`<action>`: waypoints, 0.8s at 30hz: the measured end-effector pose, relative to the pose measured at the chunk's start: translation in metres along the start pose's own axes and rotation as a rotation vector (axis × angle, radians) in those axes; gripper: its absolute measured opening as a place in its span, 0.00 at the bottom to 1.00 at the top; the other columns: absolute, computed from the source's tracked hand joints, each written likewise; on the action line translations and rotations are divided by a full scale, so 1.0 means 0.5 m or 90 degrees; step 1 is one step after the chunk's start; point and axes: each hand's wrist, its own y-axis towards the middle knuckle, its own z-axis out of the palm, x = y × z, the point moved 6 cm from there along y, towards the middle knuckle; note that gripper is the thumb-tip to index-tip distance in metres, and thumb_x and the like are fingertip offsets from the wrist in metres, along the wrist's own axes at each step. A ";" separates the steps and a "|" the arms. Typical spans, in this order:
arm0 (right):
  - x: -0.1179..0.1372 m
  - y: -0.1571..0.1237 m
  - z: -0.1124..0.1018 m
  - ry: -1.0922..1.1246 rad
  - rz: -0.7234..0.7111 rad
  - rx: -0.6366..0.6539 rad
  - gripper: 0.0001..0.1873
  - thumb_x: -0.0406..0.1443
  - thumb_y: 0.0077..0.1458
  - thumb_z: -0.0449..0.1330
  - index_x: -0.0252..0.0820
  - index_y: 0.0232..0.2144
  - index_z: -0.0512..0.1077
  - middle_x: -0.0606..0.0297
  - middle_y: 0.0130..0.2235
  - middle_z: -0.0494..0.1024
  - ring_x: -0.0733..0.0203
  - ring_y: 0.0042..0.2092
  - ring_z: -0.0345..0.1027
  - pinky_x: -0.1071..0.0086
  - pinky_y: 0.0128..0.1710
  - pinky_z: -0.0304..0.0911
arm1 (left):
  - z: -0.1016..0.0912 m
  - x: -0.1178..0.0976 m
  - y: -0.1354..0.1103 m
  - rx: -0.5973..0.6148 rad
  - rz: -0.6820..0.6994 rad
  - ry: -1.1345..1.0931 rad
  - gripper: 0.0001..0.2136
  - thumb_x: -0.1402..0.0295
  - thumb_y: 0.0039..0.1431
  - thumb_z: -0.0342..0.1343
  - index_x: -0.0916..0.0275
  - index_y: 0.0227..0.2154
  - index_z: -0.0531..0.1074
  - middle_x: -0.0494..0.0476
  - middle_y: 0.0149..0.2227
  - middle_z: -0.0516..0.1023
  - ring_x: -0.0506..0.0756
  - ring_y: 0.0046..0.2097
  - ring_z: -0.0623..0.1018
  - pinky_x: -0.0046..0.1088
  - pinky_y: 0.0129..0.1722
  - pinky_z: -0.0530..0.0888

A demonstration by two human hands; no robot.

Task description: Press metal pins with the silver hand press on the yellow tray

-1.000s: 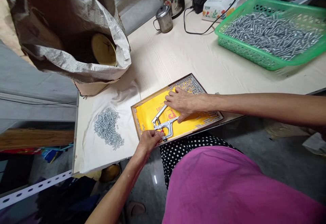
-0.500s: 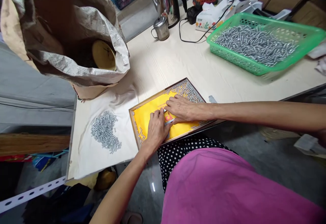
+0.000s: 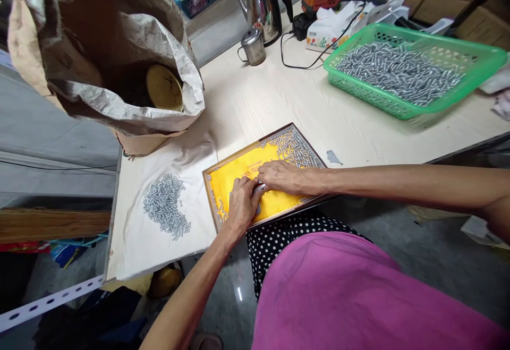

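My left hand (image 3: 242,204) and my right hand (image 3: 281,176) meet over the yellow bottom of a shallow tray (image 3: 235,161). Their fingers are closed around small silvery metal pins (image 3: 260,186) that show between the fingertips; how many is hidden. Many loose metal pins (image 3: 297,147) lie in the tray's far right corner, beyond my right hand. A few more lie along its left edge, beside my left hand. Red print on the yellow bottom is partly covered by my fingers.
Left of the tray, a heap of pins (image 3: 165,206) lies on white cloth (image 3: 135,249). A large open sack (image 3: 159,132) stands behind it. A green basket (image 3: 398,107) of pins is at the back right. A steel kettle (image 3: 263,7) and lidded cup (image 3: 253,50) stand at the back.
My hands have drawn closer together, the right one shifting slightly down. The gap between their fingertips has narrowed, and more red print shows above them.
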 end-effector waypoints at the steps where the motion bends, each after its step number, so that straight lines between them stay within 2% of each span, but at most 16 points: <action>1: -0.002 0.000 -0.005 -0.001 -0.002 -0.009 0.12 0.38 0.64 0.59 0.33 0.44 0.73 0.50 0.44 0.77 0.51 0.47 0.68 0.63 0.41 0.62 | 0.000 0.004 0.002 -0.005 -0.002 0.005 0.10 0.65 0.63 0.60 0.61 0.45 0.77 0.59 0.40 0.77 0.60 0.44 0.73 0.38 0.46 0.73; 3: -0.005 -0.003 -0.019 -0.010 -0.005 -0.047 0.20 0.45 0.62 0.61 0.32 0.46 0.72 0.49 0.46 0.75 0.49 0.48 0.66 0.61 0.42 0.62 | -0.007 0.017 0.002 -0.027 -0.007 0.009 0.16 0.63 0.60 0.62 0.63 0.50 0.75 0.62 0.45 0.77 0.61 0.47 0.73 0.40 0.49 0.73; 5: -0.003 -0.012 -0.031 -0.023 -0.026 -0.103 0.24 0.47 0.60 0.63 0.32 0.49 0.70 0.49 0.47 0.73 0.48 0.49 0.64 0.59 0.45 0.60 | -0.029 0.033 -0.006 -0.075 -0.015 0.009 0.22 0.63 0.58 0.65 0.62 0.54 0.72 0.63 0.52 0.75 0.63 0.52 0.72 0.42 0.53 0.71; 6: 0.000 -0.018 -0.034 -0.028 -0.041 -0.126 0.24 0.47 0.59 0.64 0.33 0.49 0.70 0.50 0.48 0.72 0.48 0.50 0.62 0.59 0.46 0.60 | -0.045 0.041 -0.014 -0.102 -0.024 0.011 0.22 0.62 0.58 0.64 0.62 0.54 0.72 0.64 0.53 0.74 0.63 0.54 0.72 0.42 0.54 0.71; 8: 0.008 -0.028 -0.029 -0.034 -0.072 -0.149 0.20 0.43 0.58 0.65 0.35 0.47 0.70 0.52 0.49 0.71 0.49 0.51 0.60 0.59 0.46 0.58 | -0.077 0.057 -0.036 -0.131 -0.065 0.032 0.15 0.61 0.60 0.61 0.62 0.48 0.76 0.63 0.49 0.76 0.62 0.52 0.73 0.40 0.53 0.71; 10: 0.014 -0.033 -0.013 -0.031 -0.084 -0.140 0.14 0.39 0.59 0.65 0.37 0.44 0.71 0.53 0.47 0.71 0.50 0.50 0.60 0.60 0.45 0.56 | -0.096 0.069 -0.063 -0.095 -0.143 0.082 0.12 0.58 0.63 0.58 0.62 0.34 0.79 0.61 0.39 0.77 0.61 0.47 0.74 0.37 0.47 0.72; 12: 0.017 -0.033 0.004 -0.018 -0.075 -0.124 0.08 0.36 0.61 0.61 0.38 0.41 0.71 0.55 0.45 0.72 0.52 0.48 0.60 0.61 0.44 0.55 | -0.095 0.074 -0.088 -0.010 -0.226 0.139 0.17 0.56 0.63 0.57 0.61 0.23 0.76 0.60 0.33 0.76 0.61 0.44 0.75 0.33 0.40 0.71; 13: 0.018 -0.032 0.012 -0.012 -0.069 -0.118 0.06 0.35 0.63 0.59 0.38 0.41 0.71 0.55 0.43 0.72 0.53 0.47 0.60 0.61 0.44 0.55 | -0.090 0.073 -0.098 0.031 -0.261 0.158 0.18 0.55 0.61 0.58 0.61 0.21 0.75 0.60 0.33 0.76 0.60 0.44 0.75 0.32 0.38 0.70; 16: 0.023 -0.026 0.031 -0.001 -0.064 -0.108 0.05 0.32 0.65 0.55 0.39 0.40 0.71 0.56 0.42 0.72 0.54 0.45 0.61 0.61 0.44 0.54 | -0.065 0.068 -0.108 0.098 -0.336 0.134 0.14 0.57 0.58 0.61 0.60 0.21 0.76 0.58 0.32 0.78 0.58 0.42 0.76 0.29 0.35 0.67; 19: 0.028 -0.024 0.041 0.008 -0.074 -0.113 0.07 0.31 0.65 0.53 0.41 0.38 0.71 0.59 0.39 0.73 0.55 0.43 0.63 0.61 0.44 0.54 | -0.040 0.080 -0.099 0.134 -0.391 0.035 0.11 0.64 0.55 0.61 0.60 0.20 0.76 0.54 0.25 0.76 0.55 0.33 0.75 0.27 0.30 0.63; 22: 0.032 -0.024 0.044 0.013 -0.094 -0.123 0.06 0.30 0.64 0.54 0.42 0.35 0.69 0.61 0.36 0.73 0.56 0.39 0.63 0.64 0.39 0.53 | -0.031 0.097 -0.098 0.186 -0.405 -0.035 0.12 0.66 0.54 0.61 0.61 0.16 0.74 0.52 0.19 0.71 0.54 0.27 0.73 0.28 0.26 0.60; 24: 0.032 -0.022 0.043 0.006 -0.103 -0.135 0.06 0.30 0.63 0.55 0.42 0.33 0.69 0.61 0.35 0.73 0.56 0.37 0.63 0.65 0.36 0.52 | -0.042 0.099 -0.105 0.178 -0.377 -0.009 0.11 0.69 0.54 0.60 0.61 0.16 0.74 0.54 0.21 0.73 0.55 0.28 0.74 0.28 0.27 0.62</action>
